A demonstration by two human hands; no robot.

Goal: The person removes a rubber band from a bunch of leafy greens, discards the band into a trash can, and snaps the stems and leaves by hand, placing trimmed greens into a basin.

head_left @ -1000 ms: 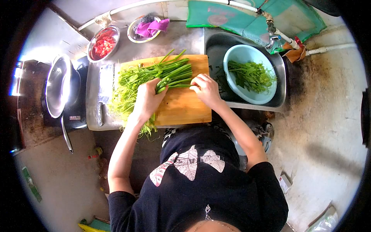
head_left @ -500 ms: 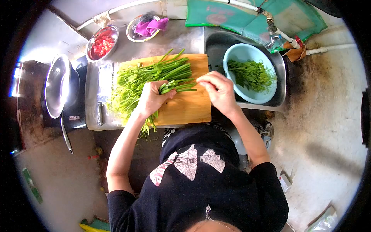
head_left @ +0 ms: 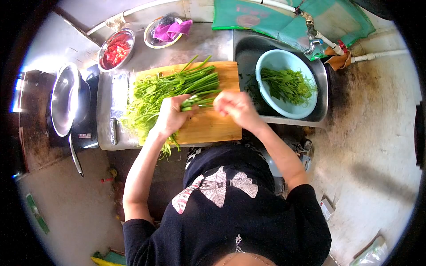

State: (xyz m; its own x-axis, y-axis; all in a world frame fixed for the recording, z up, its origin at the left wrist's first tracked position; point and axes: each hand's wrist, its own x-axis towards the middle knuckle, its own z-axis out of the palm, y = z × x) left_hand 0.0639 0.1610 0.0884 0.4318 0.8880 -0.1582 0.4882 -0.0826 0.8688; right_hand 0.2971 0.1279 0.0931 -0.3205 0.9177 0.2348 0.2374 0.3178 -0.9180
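Note:
My left hand [head_left: 172, 116] is closed around a small bunch of green stems [head_left: 199, 102], held above the wooden cutting board [head_left: 226, 77]. At the cut ends of these stems is my right hand [head_left: 238, 108], its fingers curled in a pinch and blurred; what they hold is hidden. A larger heap of leafy green vegetable shoots [head_left: 153, 91] lies on the board, stems pointing right, with leaves and tendrils hanging over its left and front edges.
A light blue basin [head_left: 259, 73] with more greens stands in the metal sink [head_left: 326, 88], below a tap [head_left: 314, 44]. Behind the board are a bowl of red pieces [head_left: 116, 51] and a bowl with a purple cloth [head_left: 172, 31]. A knife [head_left: 114, 128] and a pan [head_left: 66, 99] are left.
My right hand has moved left and slightly toward me, up to the stem ends. My left hand keeps its hold on the bunch, almost in place.

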